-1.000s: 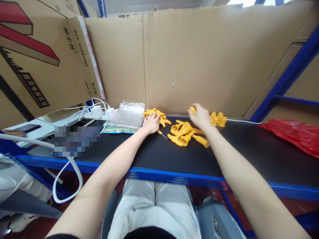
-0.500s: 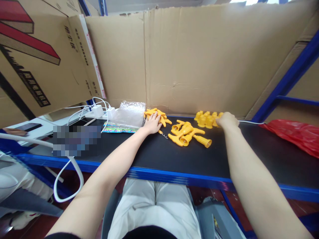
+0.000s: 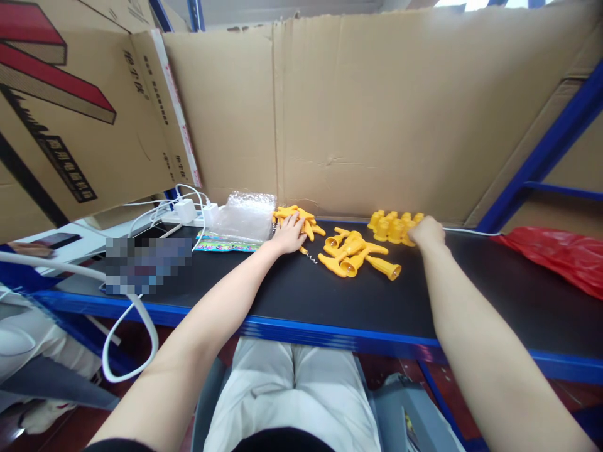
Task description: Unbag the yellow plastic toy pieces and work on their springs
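Note:
My left hand (image 3: pixel 289 235) lies on a pile of yellow corkscrew handles (image 3: pixel 308 221), its fingers spread over them. A bare metal spiral (image 3: pixel 309 255) sticks out just in front of that hand. My right hand (image 3: pixel 428 233) is curled at the right end of a cluster of yellow corkscrew sleeves (image 3: pixel 390 227), which stand in rows. Its fingertips are hidden, so what they hold does not show. Between the hands, several corkscrews with sleeves fitted (image 3: pixel 353 252) lie in a loose heap on the black tabletop (image 3: pixel 301 295).
Clear plastic bags (image 3: pixel 242 216) lie left of the pile, over a colourful packet (image 3: pixel 226 243). White chargers and cables (image 3: pixel 186 210) are farther left. A red plastic bag (image 3: pixel 556 254) lies at the right. Cardboard (image 3: pixel 377 113) walls the back; a blue rail (image 3: pixel 330 334) edges the front.
My right hand has shifted very slightly left at the sleeves and turned a little. My left hand stays on the pile, and the middle heap is unchanged.

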{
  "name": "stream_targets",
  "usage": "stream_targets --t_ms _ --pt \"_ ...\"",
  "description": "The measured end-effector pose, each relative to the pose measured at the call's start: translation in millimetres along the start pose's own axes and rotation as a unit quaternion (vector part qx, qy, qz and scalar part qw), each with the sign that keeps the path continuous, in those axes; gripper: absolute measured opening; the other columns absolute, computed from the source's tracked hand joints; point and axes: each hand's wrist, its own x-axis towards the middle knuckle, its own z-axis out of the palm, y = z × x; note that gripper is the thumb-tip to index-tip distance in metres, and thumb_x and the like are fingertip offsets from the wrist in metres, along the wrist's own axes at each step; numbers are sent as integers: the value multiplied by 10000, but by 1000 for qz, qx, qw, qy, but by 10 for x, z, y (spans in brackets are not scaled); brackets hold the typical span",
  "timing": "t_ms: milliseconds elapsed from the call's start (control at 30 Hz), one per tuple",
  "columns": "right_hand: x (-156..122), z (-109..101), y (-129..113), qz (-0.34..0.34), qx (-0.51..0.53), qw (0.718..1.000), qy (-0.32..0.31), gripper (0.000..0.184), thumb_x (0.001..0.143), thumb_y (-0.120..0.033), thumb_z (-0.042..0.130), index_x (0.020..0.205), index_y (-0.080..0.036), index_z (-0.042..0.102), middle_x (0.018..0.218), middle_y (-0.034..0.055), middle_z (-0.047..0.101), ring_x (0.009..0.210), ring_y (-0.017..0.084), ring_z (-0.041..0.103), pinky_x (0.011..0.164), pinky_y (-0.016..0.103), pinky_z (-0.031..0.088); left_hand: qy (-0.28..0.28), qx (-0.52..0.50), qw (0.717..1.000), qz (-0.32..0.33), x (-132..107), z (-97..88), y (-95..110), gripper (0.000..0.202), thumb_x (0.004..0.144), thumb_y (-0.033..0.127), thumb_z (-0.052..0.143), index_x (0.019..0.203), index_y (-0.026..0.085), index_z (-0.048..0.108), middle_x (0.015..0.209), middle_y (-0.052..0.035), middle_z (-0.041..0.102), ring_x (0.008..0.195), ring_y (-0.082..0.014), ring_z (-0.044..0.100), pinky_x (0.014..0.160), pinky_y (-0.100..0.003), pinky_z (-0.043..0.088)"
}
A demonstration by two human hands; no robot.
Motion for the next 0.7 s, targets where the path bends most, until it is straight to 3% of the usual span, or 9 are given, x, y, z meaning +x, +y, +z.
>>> stream_targets --t_ms 233,400,500,567,700 --pt "-93 -108 -85 9 -23 999 -34 533 773 -160 592 1275 -35 463 1198 274 533 1129 300 534 844 338 400 9 6 1000 7 -19 -26 22 583 889 390 429 1435 222 311 1582 -113 151 1450 -275 144 1148 -519 177" --pt "-211 -232 -216 -36 -7 999 34 440 828 -186 467 1248 -63 510 1203 274 521 1079 333 552 818 400 408 11 3 1000 14 -27 -32 22 568 891 376 424 1430 223 331 1577 -117 169 1449 -279 147 1144 -534 174" --pt "-318 -270 -366 -101 14 991 85 370 851 -192 413 1170 -107 580 1179 224 567 1017 311 579 809 393 415 5 -1 1000 13 -28 -13 9 558 905 393 391 1438 249 320 1582 -100 159 1453 -291 127 1132 -577 156" --pt "-418 -261 -494 -167 20 982 85 347 866 -207 397 1124 -133 616 1145 194 607 990 297 595 806 382 420 -1 -8 1000 15 -30 7 2 548 924 412 342 1450 265 298 1588 -86 138 1459 -284 101 1129 -594 129" --pt "-687 -161 -769 -322 -26 946 -19 298 871 -233 424 1047 -204 662 1017 115 685 925 250 628 776 332 433 -3 -15 1000 18 -39 40 17 566 951 455 242 1478 249 241 1594 -82 92 1466 -263 44 1133 -599 61"
